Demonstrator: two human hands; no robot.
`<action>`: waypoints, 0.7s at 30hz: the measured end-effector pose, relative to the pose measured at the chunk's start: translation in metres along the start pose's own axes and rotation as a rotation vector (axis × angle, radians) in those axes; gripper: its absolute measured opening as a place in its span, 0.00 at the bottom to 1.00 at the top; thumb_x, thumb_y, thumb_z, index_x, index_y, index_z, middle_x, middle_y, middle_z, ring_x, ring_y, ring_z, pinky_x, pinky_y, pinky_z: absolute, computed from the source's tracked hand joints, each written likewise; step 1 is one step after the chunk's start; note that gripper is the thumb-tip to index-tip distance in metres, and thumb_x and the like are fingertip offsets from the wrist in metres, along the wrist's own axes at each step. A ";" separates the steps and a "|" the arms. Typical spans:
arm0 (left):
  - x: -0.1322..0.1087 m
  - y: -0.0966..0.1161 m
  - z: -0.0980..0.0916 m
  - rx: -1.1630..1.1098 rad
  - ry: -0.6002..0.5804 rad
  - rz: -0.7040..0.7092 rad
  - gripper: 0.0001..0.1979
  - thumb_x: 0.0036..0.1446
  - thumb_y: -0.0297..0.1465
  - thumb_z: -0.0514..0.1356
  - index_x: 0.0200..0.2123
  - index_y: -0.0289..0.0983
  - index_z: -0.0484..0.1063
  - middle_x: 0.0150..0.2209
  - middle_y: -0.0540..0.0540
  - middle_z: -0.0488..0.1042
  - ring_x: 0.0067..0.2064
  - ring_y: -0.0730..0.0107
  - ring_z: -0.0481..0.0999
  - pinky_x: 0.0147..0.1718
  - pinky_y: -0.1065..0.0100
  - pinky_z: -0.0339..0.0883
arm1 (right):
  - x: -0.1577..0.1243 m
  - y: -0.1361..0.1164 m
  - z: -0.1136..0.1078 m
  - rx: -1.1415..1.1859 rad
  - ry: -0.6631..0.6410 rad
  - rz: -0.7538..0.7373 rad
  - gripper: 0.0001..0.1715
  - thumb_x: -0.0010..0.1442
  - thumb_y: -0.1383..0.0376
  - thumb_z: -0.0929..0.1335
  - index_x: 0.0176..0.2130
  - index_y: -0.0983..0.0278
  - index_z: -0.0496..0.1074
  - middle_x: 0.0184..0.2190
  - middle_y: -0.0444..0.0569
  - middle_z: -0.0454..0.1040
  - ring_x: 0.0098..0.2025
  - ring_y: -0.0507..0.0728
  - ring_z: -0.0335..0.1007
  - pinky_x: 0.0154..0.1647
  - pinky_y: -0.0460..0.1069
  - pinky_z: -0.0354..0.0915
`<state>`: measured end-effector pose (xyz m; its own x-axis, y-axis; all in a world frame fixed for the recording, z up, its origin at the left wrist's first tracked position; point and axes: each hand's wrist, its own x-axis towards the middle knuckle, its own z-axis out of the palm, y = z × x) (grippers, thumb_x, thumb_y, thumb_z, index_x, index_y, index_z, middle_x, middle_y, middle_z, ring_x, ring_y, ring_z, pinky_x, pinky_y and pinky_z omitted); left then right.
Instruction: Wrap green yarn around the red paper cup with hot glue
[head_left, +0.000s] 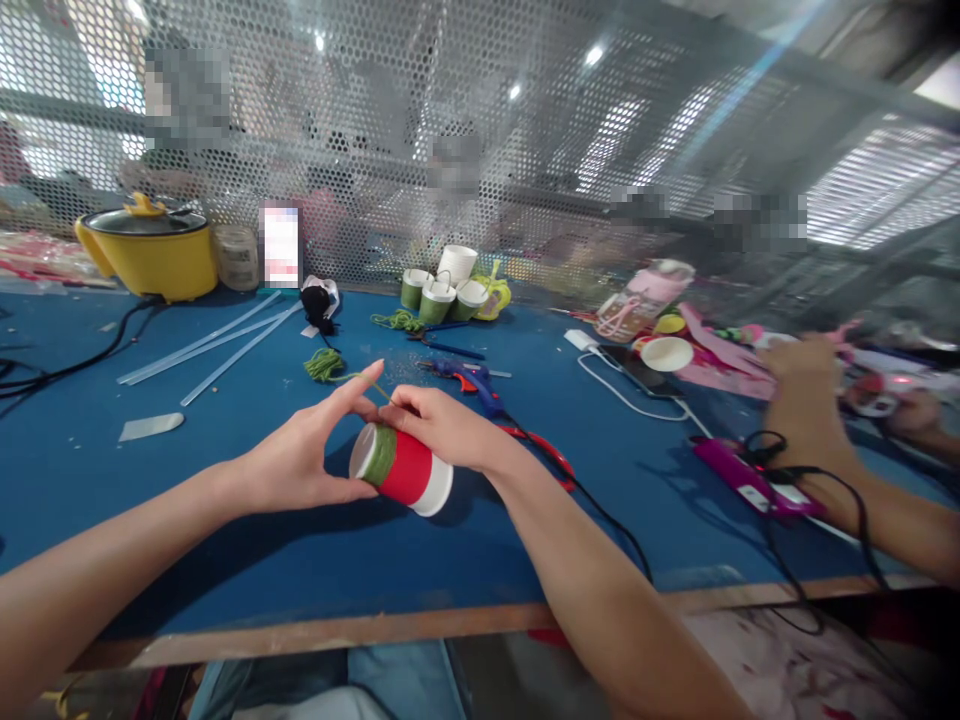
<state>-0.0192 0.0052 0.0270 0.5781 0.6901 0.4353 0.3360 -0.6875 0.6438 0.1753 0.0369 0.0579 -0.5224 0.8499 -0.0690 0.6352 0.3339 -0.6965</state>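
A paper cup (441, 490) lies tilted on its side between my hands, just above the blue table. It has a red band (409, 468) round its middle and green yarn (380, 457) wound beside it, near the end on the left. My left hand (300, 455) grips that end, thumb below and index finger stretched upward. From a small green yarn bundle (324, 365), a strand passes by the left fingers to the cup. My right hand (435, 420) rests over the cup's top, its fingertips pinching the strand there.
Behind my hands lie a blue glue gun (469, 378), pliers and several green-wrapped cups (437, 300). Clear glue sticks (206, 345) and a yellow pot (154, 255) are at left. A purple power strip (750, 480) with cords sits at right, beside another person's arm (825, 430).
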 end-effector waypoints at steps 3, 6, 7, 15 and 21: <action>0.001 -0.002 0.001 -0.019 -0.013 -0.010 0.50 0.48 0.30 0.66 0.65 0.41 0.35 0.49 0.40 0.70 0.53 0.57 0.69 0.54 0.57 0.62 | 0.000 0.000 -0.001 -0.056 -0.023 0.000 0.19 0.63 0.55 0.58 0.25 0.62 0.57 0.20 0.40 0.59 0.24 0.50 0.54 0.24 0.46 0.50; 0.001 -0.007 0.002 -0.066 -0.028 -0.043 0.51 0.48 0.32 0.66 0.65 0.42 0.34 0.49 0.40 0.70 0.51 0.57 0.69 0.52 0.56 0.63 | 0.001 0.002 0.000 -0.105 -0.001 -0.008 0.17 0.63 0.57 0.58 0.26 0.62 0.57 0.22 0.41 0.61 0.25 0.50 0.56 0.25 0.47 0.51; 0.001 -0.009 0.002 -0.089 -0.031 -0.057 0.52 0.47 0.33 0.67 0.65 0.42 0.34 0.49 0.40 0.69 0.51 0.57 0.70 0.52 0.55 0.64 | 0.001 0.002 0.000 -0.117 0.002 -0.008 0.16 0.63 0.57 0.58 0.26 0.62 0.58 0.22 0.41 0.61 0.25 0.50 0.57 0.25 0.47 0.51; 0.006 -0.020 -0.009 0.019 0.144 -0.248 0.16 0.55 0.38 0.58 0.44 0.35 0.70 0.40 0.42 0.74 0.43 0.60 0.73 0.45 0.59 0.67 | -0.002 0.003 -0.001 -0.192 -0.055 0.000 0.18 0.62 0.55 0.59 0.25 0.62 0.58 0.22 0.41 0.61 0.26 0.51 0.57 0.27 0.47 0.51; 0.014 -0.043 -0.024 0.469 0.172 -0.442 0.19 0.50 0.32 0.59 0.46 0.33 0.67 0.41 0.41 0.68 0.40 0.58 0.72 0.43 0.58 0.67 | -0.012 -0.006 -0.008 -0.104 -0.133 -0.054 0.18 0.63 0.54 0.59 0.26 0.62 0.58 0.21 0.39 0.58 0.25 0.49 0.54 0.26 0.47 0.51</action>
<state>-0.0434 0.0502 0.0210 0.1976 0.9290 0.3129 0.8246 -0.3301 0.4594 0.1822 0.0284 0.0689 -0.6237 0.7704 -0.1325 0.6560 0.4237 -0.6246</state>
